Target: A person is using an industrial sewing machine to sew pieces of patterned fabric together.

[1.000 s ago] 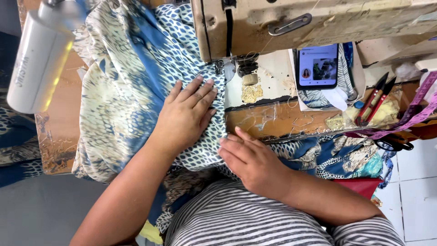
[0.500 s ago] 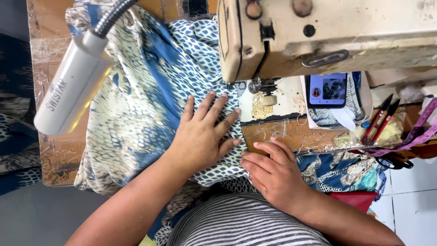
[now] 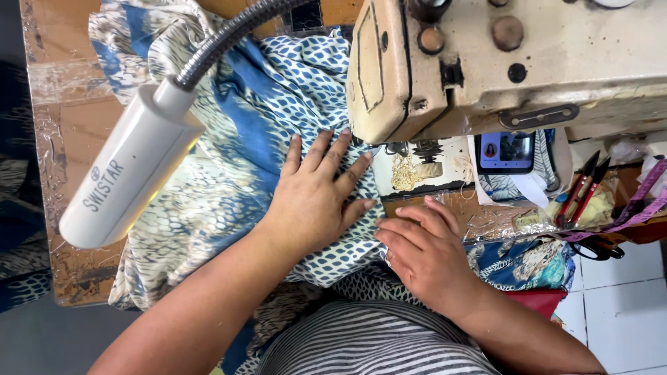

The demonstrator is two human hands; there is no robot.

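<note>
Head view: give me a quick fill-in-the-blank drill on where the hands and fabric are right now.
1. The left hand lies flat on the blue and white ____.
2. The right hand rests at the edge of the wooden ____.
3. A phone with a lit screen sits under the sewing ____.
4. The white lamp hangs on a ____ neck.

Missing words: fabric; table; machine; flexible

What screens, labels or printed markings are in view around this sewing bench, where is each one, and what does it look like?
Phone screen: propped under the sewing machine's arm, right of the needle; small lit rectangle, blue frame, tiny picture.
Printed marking: along the white tube-shaped lamp at left, on a grey gooseneck; dark grey letters.
Measuring tape: far right edge; purple-pink strip, fine marks.
</note>
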